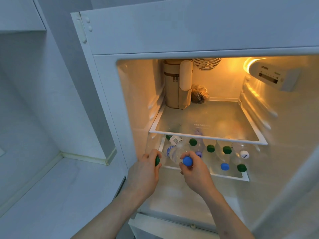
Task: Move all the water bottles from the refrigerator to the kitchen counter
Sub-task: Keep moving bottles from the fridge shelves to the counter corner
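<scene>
The open refrigerator's lower shelf holds several clear water bottles lying on their sides, caps toward me. My left hand grips the neck of a green-capped bottle at the shelf's left end. My right hand pinches the neck of a blue-capped bottle just beside it. Further right lie more bottles with green caps, a blue-capped one and a white-capped one. Another bottle with a white label lies behind my hands.
The upper glass shelf carries a tan zipped pouch and a wrapped round item at the back. A white counter runs left of the fridge. The fridge door stands open on the right.
</scene>
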`<state>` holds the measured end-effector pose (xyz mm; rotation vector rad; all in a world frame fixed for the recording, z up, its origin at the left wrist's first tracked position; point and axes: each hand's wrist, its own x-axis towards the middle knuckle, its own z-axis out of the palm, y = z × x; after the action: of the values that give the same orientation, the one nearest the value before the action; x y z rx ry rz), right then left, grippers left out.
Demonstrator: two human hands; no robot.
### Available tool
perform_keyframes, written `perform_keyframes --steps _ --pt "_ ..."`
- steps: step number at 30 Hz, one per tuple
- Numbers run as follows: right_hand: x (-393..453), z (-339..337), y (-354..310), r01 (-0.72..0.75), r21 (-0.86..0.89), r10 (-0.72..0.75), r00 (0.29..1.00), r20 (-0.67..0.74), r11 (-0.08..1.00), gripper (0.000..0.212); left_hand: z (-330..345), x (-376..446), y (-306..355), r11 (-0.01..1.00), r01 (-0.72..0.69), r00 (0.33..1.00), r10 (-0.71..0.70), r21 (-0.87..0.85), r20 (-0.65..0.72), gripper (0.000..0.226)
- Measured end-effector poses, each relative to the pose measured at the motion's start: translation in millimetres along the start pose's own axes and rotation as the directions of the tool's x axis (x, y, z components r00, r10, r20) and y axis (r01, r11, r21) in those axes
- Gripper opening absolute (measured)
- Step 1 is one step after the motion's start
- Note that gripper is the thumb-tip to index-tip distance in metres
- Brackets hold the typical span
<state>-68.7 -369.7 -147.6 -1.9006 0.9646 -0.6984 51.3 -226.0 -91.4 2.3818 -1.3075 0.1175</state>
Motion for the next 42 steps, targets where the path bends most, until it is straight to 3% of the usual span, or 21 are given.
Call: perform_keyframes --steps 6,14,23,36,42 --pt "-1.6 -15.1 -22.6 0.04 0.034 -0.04 0.999 -0.004 0.999 0.032 -3.1 -3.8 -5.7 1.0 0.02 1.0 -0.02 -0.02 0.017 0.015" --pt "-1.7 -33.2 -44.8 0.094 -0.002 -0.094 0.995 0.026 0.996 0.02 -8.5 -2.3 -8.7 0.997 0.037 0.999 -0.039 -0.069 -0.031 0.014" --pt "-21.1 -39.7 -51.7 0.119 -0.122 -0.105 0.987 0.119 0.985 0.015 -5.2 -29.9 -18.5 0.987 0.096 0.991 -0.083 -0.13 0.102 0.013" --pt "-85.5 -19.4 -64.6 0.243 -0.207 -0.173 0.936 0.306 0.948 0.011 -54.0 -119.9 -61.6 0.916 0.226 0.974 -0.204 -0.332 0.1 0.008" --pt "-129.5 3.7 -92.1 0.27 -0.15 -0.2 0.908 0.368 0.951 0.012 -80.8 -176.8 -92.6 0.899 0.277 0.961 -0.256 -0.338 0.106 0.008"
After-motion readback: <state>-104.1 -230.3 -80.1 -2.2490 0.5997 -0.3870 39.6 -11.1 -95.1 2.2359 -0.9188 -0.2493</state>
